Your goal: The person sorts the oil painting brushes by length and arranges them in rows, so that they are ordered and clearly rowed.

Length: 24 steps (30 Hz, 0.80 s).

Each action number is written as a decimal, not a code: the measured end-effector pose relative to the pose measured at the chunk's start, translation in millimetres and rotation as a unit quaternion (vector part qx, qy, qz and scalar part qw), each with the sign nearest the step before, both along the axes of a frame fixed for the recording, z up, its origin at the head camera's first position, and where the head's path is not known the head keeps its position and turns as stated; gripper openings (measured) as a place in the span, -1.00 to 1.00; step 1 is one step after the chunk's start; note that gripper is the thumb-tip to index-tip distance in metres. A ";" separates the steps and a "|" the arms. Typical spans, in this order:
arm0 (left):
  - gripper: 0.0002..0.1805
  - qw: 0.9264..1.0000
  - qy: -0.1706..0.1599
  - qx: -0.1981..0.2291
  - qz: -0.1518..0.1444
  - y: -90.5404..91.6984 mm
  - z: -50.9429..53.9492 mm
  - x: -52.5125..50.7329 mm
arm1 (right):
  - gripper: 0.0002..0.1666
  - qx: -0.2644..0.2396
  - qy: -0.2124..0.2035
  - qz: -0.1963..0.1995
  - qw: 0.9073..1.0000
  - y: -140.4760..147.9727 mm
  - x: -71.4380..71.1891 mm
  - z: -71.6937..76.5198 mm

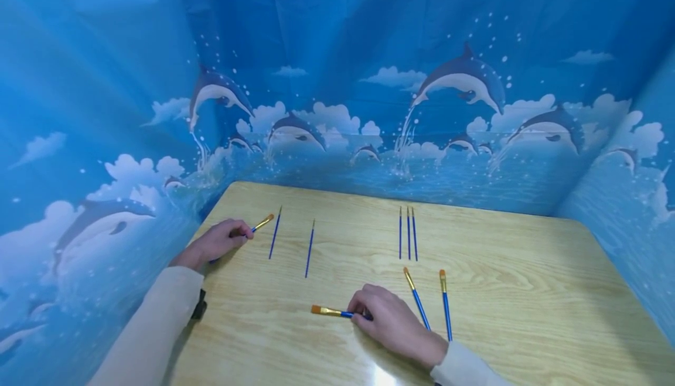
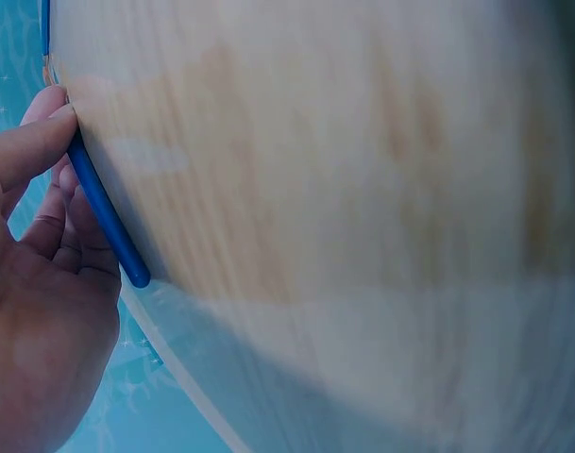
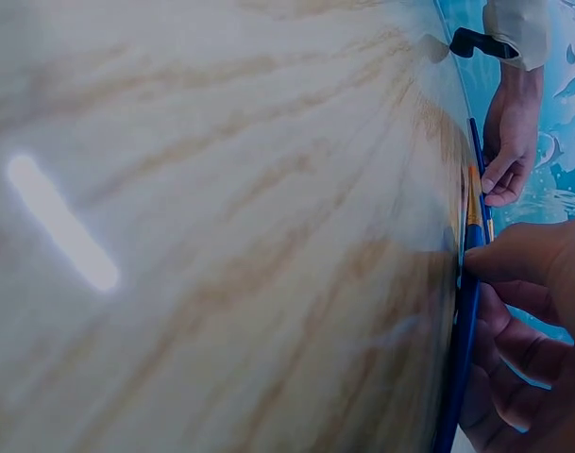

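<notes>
At the table's left edge my left hand (image 1: 224,241) pinches a flat paintbrush (image 1: 262,222) with orange bristles, gold ferrule and blue handle. The handle's rounded end (image 2: 108,217) shows past the fingers in the left wrist view. My right hand (image 1: 387,321), nearer the front middle, holds a similar flat paintbrush (image 1: 328,311) low over the table, bristles pointing left. Thumb and fingers pinch its blue handle (image 3: 465,330) in the right wrist view. Beside the left hand lies a thin paintbrush (image 1: 275,234); another thin paintbrush (image 1: 310,248) lies farther right.
Three thin paintbrushes (image 1: 408,234) lie side by side at the back middle of the wooden table (image 1: 527,292). Closer in, behind the right hand, are two flat paintbrushes (image 1: 446,304), their bristles facing away. A blue dolphin-print curtain (image 1: 337,69) surrounds the table's back and sides.
</notes>
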<state>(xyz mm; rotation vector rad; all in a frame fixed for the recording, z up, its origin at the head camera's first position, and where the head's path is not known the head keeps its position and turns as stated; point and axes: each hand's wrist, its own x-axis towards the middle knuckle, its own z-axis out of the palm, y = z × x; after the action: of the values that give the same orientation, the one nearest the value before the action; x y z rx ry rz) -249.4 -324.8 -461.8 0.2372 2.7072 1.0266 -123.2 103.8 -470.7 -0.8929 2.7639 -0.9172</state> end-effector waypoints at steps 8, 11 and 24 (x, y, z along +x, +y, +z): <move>-0.84 1.000 0.004 0.005 -0.001 -1.5 -1.8 -0.5 | -0.90 -0.016 0.000 -0.016 1.000 1.5 -3.0 5.3; -0.84 1.000 0.009 0.004 -0.007 -2.0 -2.5 -1.2 | -0.89 -0.033 -0.015 -0.025 0.999 2.6 -6.2 9.1; -0.85 1.000 0.017 0.005 -0.025 -1.8 0.3 0.1 | -0.89 -0.113 -0.053 -0.051 0.991 10.6 -19.8 25.4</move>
<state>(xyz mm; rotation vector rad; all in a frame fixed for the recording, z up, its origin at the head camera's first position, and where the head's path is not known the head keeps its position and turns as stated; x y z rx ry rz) -249.3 -326.7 -461.5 0.3255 2.7116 1.0325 -143.0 114.3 -445.3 -0.7111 2.6748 -1.2767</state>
